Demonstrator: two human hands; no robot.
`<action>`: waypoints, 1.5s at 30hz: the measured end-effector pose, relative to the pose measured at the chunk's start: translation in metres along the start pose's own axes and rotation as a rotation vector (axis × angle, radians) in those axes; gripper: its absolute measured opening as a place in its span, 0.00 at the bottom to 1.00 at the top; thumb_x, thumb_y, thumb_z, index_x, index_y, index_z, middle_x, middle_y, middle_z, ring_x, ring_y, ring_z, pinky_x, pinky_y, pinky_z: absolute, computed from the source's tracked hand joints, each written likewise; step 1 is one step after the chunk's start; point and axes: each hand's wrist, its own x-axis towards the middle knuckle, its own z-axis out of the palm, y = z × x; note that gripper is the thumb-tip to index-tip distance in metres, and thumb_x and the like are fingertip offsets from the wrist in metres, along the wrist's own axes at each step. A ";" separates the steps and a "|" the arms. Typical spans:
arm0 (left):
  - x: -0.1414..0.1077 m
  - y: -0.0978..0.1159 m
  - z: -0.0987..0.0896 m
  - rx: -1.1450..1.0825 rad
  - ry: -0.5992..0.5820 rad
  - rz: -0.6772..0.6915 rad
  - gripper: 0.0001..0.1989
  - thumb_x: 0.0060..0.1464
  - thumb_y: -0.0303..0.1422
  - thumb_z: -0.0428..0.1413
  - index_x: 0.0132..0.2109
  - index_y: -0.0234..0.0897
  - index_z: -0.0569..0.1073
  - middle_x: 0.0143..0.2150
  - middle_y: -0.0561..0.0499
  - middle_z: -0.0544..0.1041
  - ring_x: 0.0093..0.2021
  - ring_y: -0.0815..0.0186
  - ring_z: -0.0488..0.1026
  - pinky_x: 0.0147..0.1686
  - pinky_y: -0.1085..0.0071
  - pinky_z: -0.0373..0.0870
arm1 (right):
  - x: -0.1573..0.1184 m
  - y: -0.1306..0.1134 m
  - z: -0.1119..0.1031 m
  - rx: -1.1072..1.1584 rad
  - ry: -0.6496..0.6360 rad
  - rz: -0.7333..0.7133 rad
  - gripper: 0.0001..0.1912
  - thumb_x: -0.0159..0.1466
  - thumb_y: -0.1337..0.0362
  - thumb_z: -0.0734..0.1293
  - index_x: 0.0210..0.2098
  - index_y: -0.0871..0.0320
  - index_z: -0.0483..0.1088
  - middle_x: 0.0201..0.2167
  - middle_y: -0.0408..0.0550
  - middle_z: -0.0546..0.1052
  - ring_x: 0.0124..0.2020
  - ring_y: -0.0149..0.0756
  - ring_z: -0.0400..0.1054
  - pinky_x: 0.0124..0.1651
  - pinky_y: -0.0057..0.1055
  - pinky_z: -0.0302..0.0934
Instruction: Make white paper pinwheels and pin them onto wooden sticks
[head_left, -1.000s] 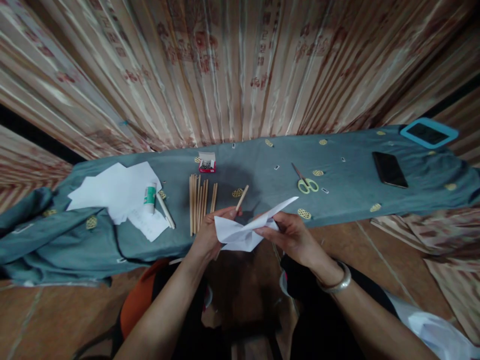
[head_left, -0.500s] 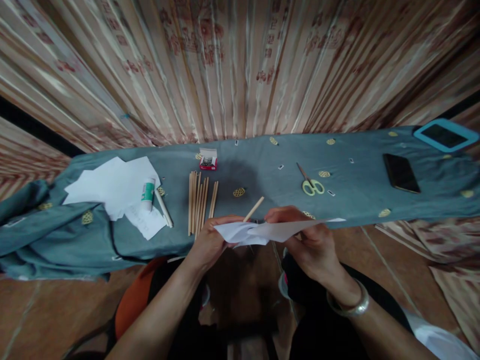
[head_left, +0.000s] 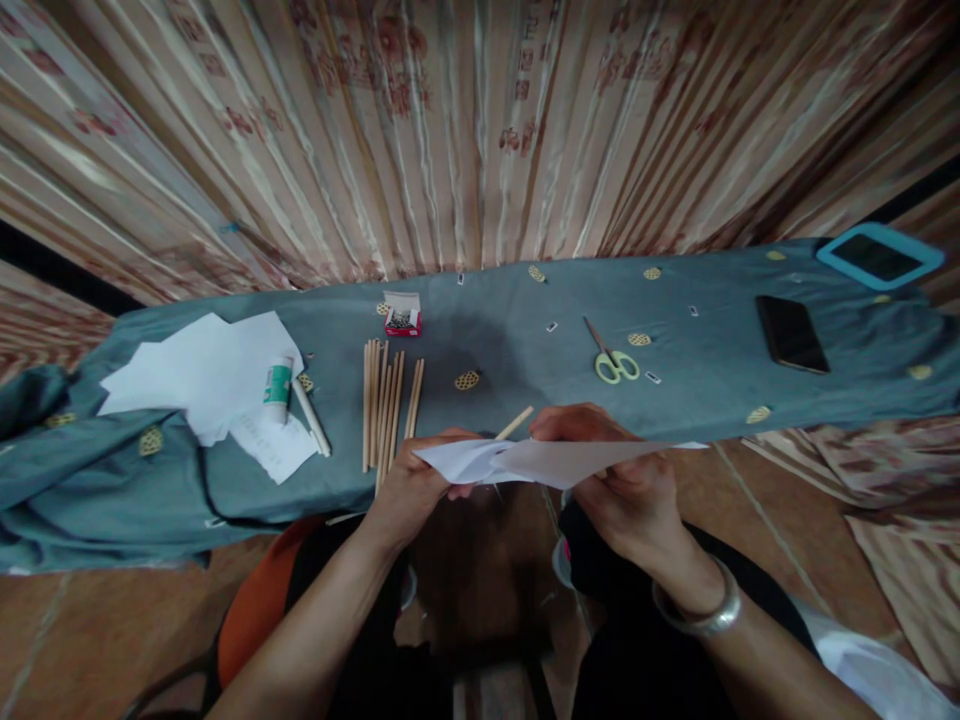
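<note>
A folded sheet of white paper is stretched between my two hands over the table's front edge. My left hand grips its left end. At the other side my right hand is closed on the paper, with fingers above and below it. One end of a thin wooden stick sticks up behind the paper; the rest is hidden, and I cannot tell which hand bears it. Several wooden sticks lie on the cloth beyond my left hand.
On the cloth-covered table are white sheets, a glue stick, a white pen, a small red box, scissors, a black phone and a blue-framed device. Curtains hang behind.
The view has shifted slightly, so the table items appear further left. The stick behind the paper shows less and leans lower. Both hands keep hold of the paper.
</note>
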 end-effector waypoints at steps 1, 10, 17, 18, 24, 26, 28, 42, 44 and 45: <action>0.000 0.001 0.000 0.013 0.006 0.006 0.09 0.43 0.36 0.62 0.23 0.35 0.78 0.19 0.53 0.68 0.19 0.73 0.59 0.19 0.75 0.54 | 0.000 0.000 0.000 -0.003 0.002 0.000 0.08 0.65 0.69 0.63 0.40 0.51 0.71 0.38 0.44 0.79 0.42 0.37 0.74 0.46 0.38 0.66; -0.003 0.009 0.002 0.019 0.024 -0.027 0.07 0.42 0.35 0.61 0.27 0.35 0.80 0.15 0.55 0.67 0.18 0.73 0.58 0.19 0.76 0.55 | 0.000 0.002 0.002 -0.004 -0.001 -0.004 0.09 0.65 0.71 0.63 0.40 0.51 0.71 0.38 0.43 0.79 0.42 0.35 0.73 0.47 0.36 0.65; -0.002 0.008 0.001 0.030 0.048 -0.019 0.05 0.38 0.32 0.61 0.25 0.36 0.81 0.20 0.51 0.73 0.18 0.73 0.62 0.18 0.76 0.55 | -0.001 0.000 0.001 -0.003 -0.014 0.025 0.09 0.64 0.71 0.64 0.40 0.51 0.71 0.38 0.44 0.79 0.42 0.37 0.73 0.47 0.38 0.66; -0.001 0.007 0.001 0.034 0.053 -0.022 0.05 0.38 0.31 0.62 0.25 0.36 0.81 0.23 0.50 0.75 0.18 0.73 0.62 0.18 0.76 0.56 | -0.001 0.000 0.001 -0.001 -0.016 0.024 0.09 0.64 0.70 0.64 0.40 0.51 0.71 0.38 0.44 0.79 0.41 0.37 0.73 0.47 0.38 0.66; 0.000 0.006 0.000 0.018 0.077 -0.040 0.05 0.35 0.30 0.62 0.25 0.37 0.82 0.28 0.48 0.77 0.19 0.72 0.64 0.18 0.76 0.58 | -0.001 0.000 0.002 0.004 0.000 0.013 0.09 0.64 0.70 0.64 0.41 0.51 0.72 0.38 0.45 0.79 0.42 0.37 0.74 0.47 0.38 0.67; 0.000 0.006 0.001 0.012 0.074 -0.038 0.05 0.34 0.29 0.63 0.25 0.37 0.82 0.28 0.47 0.77 0.20 0.72 0.64 0.18 0.77 0.58 | -0.001 0.000 0.002 0.013 -0.003 0.020 0.09 0.64 0.69 0.63 0.40 0.51 0.72 0.38 0.45 0.79 0.41 0.37 0.74 0.47 0.38 0.67; 0.000 0.005 0.001 0.011 0.072 -0.032 0.05 0.34 0.29 0.63 0.25 0.37 0.83 0.27 0.47 0.77 0.20 0.72 0.65 0.18 0.77 0.58 | -0.001 0.000 0.001 0.031 0.005 0.013 0.09 0.64 0.69 0.64 0.41 0.50 0.72 0.39 0.44 0.79 0.42 0.37 0.74 0.47 0.37 0.66; 0.002 0.004 0.000 0.033 0.096 -0.025 0.05 0.32 0.28 0.64 0.24 0.38 0.82 0.27 0.48 0.78 0.21 0.71 0.66 0.19 0.77 0.59 | -0.003 0.002 0.001 0.027 0.010 0.045 0.07 0.64 0.67 0.64 0.39 0.50 0.73 0.38 0.44 0.80 0.42 0.39 0.74 0.47 0.39 0.67; 0.002 0.005 0.001 0.036 0.095 -0.018 0.05 0.32 0.28 0.64 0.24 0.38 0.82 0.27 0.48 0.78 0.22 0.70 0.67 0.20 0.76 0.61 | -0.001 0.001 0.001 0.056 0.009 0.057 0.07 0.64 0.67 0.64 0.38 0.50 0.73 0.38 0.44 0.80 0.42 0.39 0.74 0.47 0.39 0.66; 0.002 0.006 0.001 0.039 0.093 -0.013 0.05 0.32 0.28 0.64 0.24 0.38 0.82 0.27 0.47 0.78 0.22 0.69 0.68 0.20 0.76 0.62 | -0.001 0.000 0.000 0.076 0.009 0.070 0.08 0.63 0.67 0.64 0.38 0.50 0.73 0.37 0.44 0.80 0.42 0.39 0.74 0.47 0.39 0.66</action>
